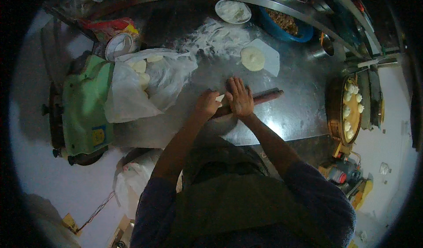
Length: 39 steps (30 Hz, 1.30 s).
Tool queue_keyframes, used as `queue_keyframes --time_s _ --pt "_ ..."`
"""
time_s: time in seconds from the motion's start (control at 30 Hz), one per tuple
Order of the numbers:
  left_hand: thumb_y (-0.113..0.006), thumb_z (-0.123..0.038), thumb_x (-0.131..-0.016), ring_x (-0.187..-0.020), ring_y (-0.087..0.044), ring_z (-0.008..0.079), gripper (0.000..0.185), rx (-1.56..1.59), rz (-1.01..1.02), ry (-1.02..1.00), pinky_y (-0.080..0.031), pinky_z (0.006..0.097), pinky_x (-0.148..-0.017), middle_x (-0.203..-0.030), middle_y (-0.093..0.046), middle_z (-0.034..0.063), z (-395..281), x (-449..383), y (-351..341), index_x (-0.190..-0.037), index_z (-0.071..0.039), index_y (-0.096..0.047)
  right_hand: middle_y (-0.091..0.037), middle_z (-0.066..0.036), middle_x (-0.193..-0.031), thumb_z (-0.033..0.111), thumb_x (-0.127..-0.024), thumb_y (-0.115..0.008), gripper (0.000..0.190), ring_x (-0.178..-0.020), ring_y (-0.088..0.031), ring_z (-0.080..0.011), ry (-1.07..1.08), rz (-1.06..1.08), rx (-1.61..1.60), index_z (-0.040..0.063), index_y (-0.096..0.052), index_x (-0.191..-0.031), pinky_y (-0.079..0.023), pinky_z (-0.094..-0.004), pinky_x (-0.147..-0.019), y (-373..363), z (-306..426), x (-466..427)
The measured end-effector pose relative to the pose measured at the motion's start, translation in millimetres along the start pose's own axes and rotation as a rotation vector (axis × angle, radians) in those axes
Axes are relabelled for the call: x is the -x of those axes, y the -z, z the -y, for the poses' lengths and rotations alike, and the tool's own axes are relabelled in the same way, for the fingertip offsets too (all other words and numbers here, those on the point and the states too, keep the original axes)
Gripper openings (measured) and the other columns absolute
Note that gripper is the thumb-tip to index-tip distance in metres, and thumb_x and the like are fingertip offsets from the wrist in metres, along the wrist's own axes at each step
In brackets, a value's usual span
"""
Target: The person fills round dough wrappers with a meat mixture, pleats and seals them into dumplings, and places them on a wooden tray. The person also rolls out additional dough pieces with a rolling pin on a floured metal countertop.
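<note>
My left hand (208,104) pinches the edge of a small piece of pale dough (219,99). Flat on a wooden rolling pin (269,96) lies my right hand (240,97), fingers stretched out, with the pin reaching out to its right. Beyond my hands, a round flattened dough wrapper (252,58) rests on a white dough scraper (271,58). Several dough pieces (140,66) lie under and beside a clear plastic sheet (135,104) on the left. Loose flour (218,38) is spread over the metal table (297,116).
At the back stand a white bowl of flour (233,11) and a blue basin of filling (304,35). A round steamer (333,116) with several filled buns is at the right edge. A green-covered machine (86,106) and a white container (119,46) are on the left.
</note>
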<state>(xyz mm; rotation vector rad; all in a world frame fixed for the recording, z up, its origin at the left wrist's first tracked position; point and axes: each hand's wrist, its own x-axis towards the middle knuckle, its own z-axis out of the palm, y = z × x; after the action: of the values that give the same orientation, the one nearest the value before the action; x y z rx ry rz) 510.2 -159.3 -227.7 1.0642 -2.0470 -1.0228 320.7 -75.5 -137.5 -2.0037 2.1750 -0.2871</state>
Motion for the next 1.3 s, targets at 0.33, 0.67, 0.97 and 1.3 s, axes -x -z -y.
queue_keyframes --time_s 0.33,0.67,0.97,1.3 --pt "-0.074 -0.021 -0.084 -0.107 -0.062 0.0358 0.05 -0.012 0.237 0.206 -0.049 0.0462 -0.092 -0.119 -0.062 0.0202 -8.9 -2.6 11.1 -0.126 0.0 -0.057 -0.031 -0.013 -0.159 0.043 -0.102 -0.043 0.063 -0.147 -0.027 -0.0321 0.021 -0.042 -0.019 0.01 -0.029 -0.154 -0.015 -0.0543 -0.118 -7.4 4.6 6.1" --pt "-0.06 -0.017 -0.084 -0.101 -0.061 0.0429 0.029 -0.034 0.272 0.297 -0.047 0.0493 -0.09 -0.105 -0.065 0.0252 -19.6 -2.4 39.4 -0.108 0.0 -0.063 -0.029 -0.013 -0.159 0.037 -0.101 -0.046 0.062 -0.147 -0.026 -0.0333 0.018 0.051 0.008 0.01 -0.029 -0.154 -0.018 -0.0552 -0.118 6.2 18.3 -0.2" --pt "-0.065 -0.022 -0.084 -0.087 -0.064 0.041 0.025 -0.017 0.279 0.508 -0.049 0.0476 -0.075 -0.091 -0.066 0.0228 -6.9 4.7 75.4 -0.098 -0.001 -0.064 -0.033 -0.012 -0.158 0.044 -0.097 -0.052 0.066 -0.147 -0.028 -0.0321 0.084 0.113 0.049 0.01 -0.036 -0.151 -0.02 -0.0545 -0.117 4.2 19.9 32.9" --pt "-0.065 -0.034 -0.097 -0.111 -0.06 0.019 0.054 0.748 0.21 0.545 -0.054 0.0368 -0.084 -0.115 -0.064 0.0064 -74.2 -54.8 9.0 -0.138 -0.002 -0.052 -0.036 -0.009 -0.155 0.041 -0.094 -0.059 0.063 -0.146 -0.03 -0.0271 0.185 0.283 0.049 0.011 -0.043 -0.146 -0.02 -0.053 -0.117 -15.5 -6.6 80.1"
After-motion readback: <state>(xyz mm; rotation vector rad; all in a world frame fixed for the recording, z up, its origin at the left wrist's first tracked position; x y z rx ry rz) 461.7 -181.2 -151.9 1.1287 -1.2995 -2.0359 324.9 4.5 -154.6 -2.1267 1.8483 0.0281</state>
